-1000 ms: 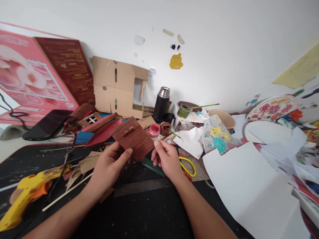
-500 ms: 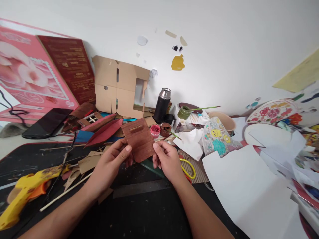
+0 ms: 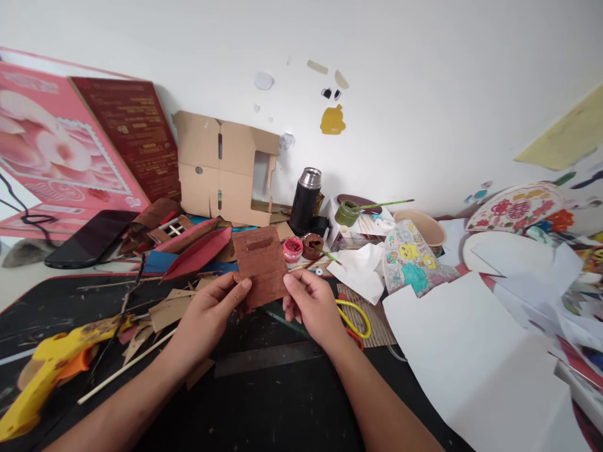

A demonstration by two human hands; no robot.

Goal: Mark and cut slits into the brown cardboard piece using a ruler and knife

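Between my two hands, a small brown-painted cardboard panel (image 3: 262, 269) is held up above the black table top. It has a narrow raised strip near its upper edge. My left hand (image 3: 214, 307) pinches its lower left corner, thumb in front and fingers behind. On the lower right edge, my right hand (image 3: 311, 301) grips it in the same way. Just beyond the panel stand a jar of red paint (image 3: 293, 249) and a jar of brown paint (image 3: 313, 246) with a brush in it.
A yellow glue gun (image 3: 56, 355), cardboard scraps (image 3: 172, 309) and a thin stick (image 3: 127, 364) lie left. Behind stand a black thermos (image 3: 306, 199) and a cardboard sheet (image 3: 200, 166). To the right are yellow-handled scissors (image 3: 360, 314) and white paper (image 3: 471, 351).
The panel has turned a little and now sits more upright between my hands. Both hands keep their hold on it. The view has shifted slightly.
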